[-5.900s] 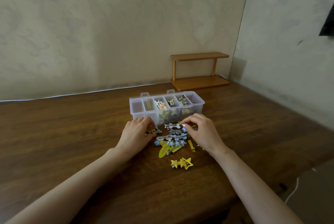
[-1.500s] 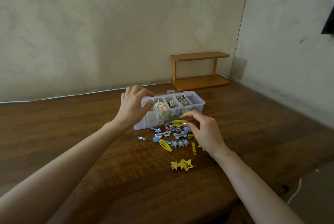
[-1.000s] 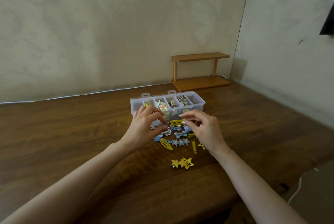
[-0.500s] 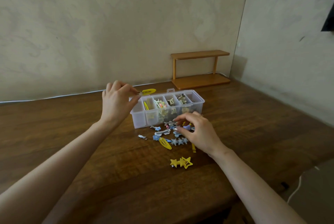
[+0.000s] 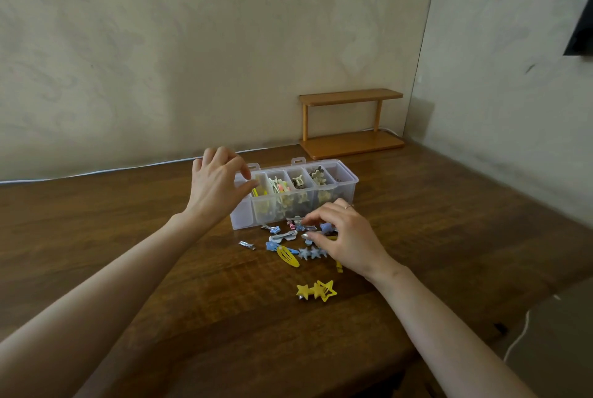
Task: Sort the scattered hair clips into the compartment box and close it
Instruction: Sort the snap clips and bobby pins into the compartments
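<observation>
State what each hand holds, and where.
Left hand holds nothing, above the compartment box. Right hand rests among the scattered hair clips; any grip cannot be told.

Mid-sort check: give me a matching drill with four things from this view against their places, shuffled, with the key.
Things:
1 left hand
2 right hand
3 yellow star clip
4 wooden shelf

Places:
A by the back wall
B over the compartment box, at its left end
C alone, nearest the table front edge
D at the loose clip pile

Pairs: 1-B; 2-D; 3-C; 4-A
</observation>
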Demonstrator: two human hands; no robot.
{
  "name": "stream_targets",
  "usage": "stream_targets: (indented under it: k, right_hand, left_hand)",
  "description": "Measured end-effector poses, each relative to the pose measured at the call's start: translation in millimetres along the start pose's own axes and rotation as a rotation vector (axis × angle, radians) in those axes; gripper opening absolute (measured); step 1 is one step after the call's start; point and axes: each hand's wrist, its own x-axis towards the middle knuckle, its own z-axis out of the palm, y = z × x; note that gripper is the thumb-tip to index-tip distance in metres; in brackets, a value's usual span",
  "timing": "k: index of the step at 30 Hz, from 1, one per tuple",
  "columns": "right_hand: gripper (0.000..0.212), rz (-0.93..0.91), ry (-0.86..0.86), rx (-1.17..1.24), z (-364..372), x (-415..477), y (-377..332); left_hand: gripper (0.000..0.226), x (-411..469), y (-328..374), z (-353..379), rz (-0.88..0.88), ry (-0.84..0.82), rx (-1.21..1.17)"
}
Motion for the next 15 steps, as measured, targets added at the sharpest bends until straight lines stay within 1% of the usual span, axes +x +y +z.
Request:
stream_targets:
  k: [3, 6, 11, 15]
  right_hand:
    - [0.027, -0.052, -0.073, -0.063, 3.7, 1.0, 0.9]
    - [0.033, -0.068, -0.127, -0.092, 5.8, 0.9, 0.7]
    - [0.043, -0.060, -0.230, -0.132, 6.9, 0.3, -1.5]
    - [0.047, -0.076, -0.242, -0.158, 8.8, -0.1, -2.8]
  left_hand:
    - [0.020, -9.1, 1.9, -2.2, 0.048, 0.044, -0.035]
    - [0.022, -23.9, 7.9, -4.3, 0.147, 0.016, -0.106]
    - [0.025, -52.8, 19.5, 0.1, 0.319, -0.152, -0.222]
    - [0.044, -63.2, 21.1, 10.6, 0.338, -0.298, -0.239]
